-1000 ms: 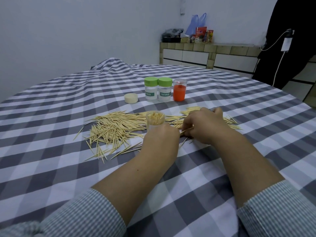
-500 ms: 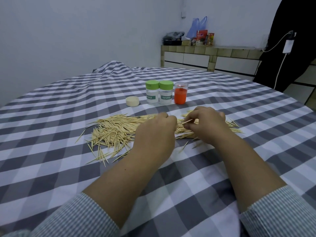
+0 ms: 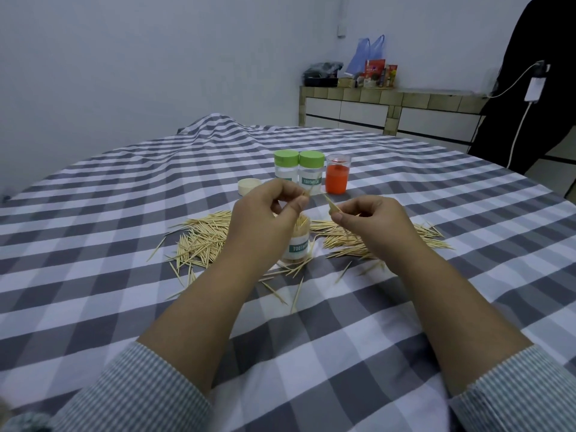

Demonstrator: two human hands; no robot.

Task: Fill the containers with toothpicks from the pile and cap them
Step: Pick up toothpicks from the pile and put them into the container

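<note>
A pile of toothpicks point(image 3: 202, 238) spreads across the checked tablecloth point(image 3: 93, 291). An open clear container point(image 3: 298, 244) labelled TOOTHPICK stands upright in the pile, packed with toothpicks. My left hand point(image 3: 265, 219) is raised above it and pinches a toothpick between thumb and forefinger. My right hand point(image 3: 371, 222) hovers to the right and pinches a small bunch of toothpicks point(image 3: 333, 206) pointing up-left. Neither hand touches the container.
Behind the pile stand two green-capped containers point(image 3: 299, 173), an orange container point(image 3: 337, 179) and a loose cream cap point(image 3: 249, 186). A tiled counter point(image 3: 389, 110) with bags sits at the back right. A dark shape point(image 3: 530, 88) hangs at the far right.
Both hands have risen off the table with toothpicks pinched. My left hand has let go of the open container, which now stands free and visible in the pile.
</note>
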